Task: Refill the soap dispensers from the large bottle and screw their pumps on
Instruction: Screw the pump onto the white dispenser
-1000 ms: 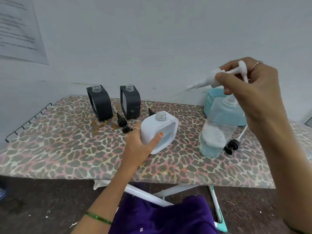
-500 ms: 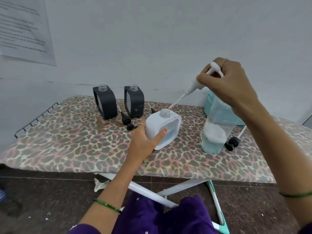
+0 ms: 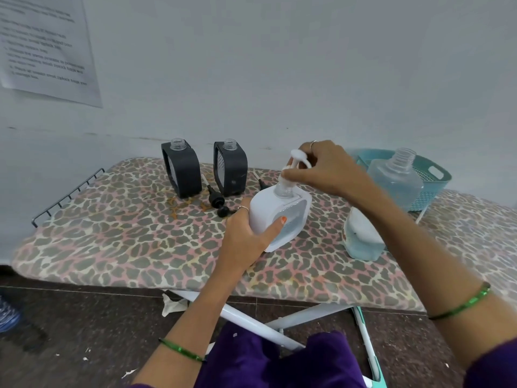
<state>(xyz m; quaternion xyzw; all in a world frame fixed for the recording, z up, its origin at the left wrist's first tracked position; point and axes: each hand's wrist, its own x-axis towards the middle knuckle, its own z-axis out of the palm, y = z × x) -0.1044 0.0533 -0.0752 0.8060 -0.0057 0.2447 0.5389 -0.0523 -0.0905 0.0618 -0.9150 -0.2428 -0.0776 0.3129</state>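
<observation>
A: The white dispenser is seen at the centre of the frame, standing on the leopard-print table, and it is gripped round its body by the left hand, thumb laid across the front.

B: And the white pump is pinched at its collar by the right hand, fingers curled round it, seated right at the dispenser's neck.

A: Smooth plastic, so some slipperiness is to be expected, more so if soap has been spilled. Liquid is visible through the clear window, so a bit of weight is judged to be inside.

B: The body is best held low and wide, as it is now. The collar should be turned, not the thin spout, which looks easy to bend.

A: Behind, upper centre, two black dispensers are left open-necked, with black pumps lying just beside them.

B: The large bottle is standing uncapped at the right, partly hidden by the forearm, just in front of a teal basket. Stiff walls, heavy when full; the waist is judged the safest hold.
</observation>
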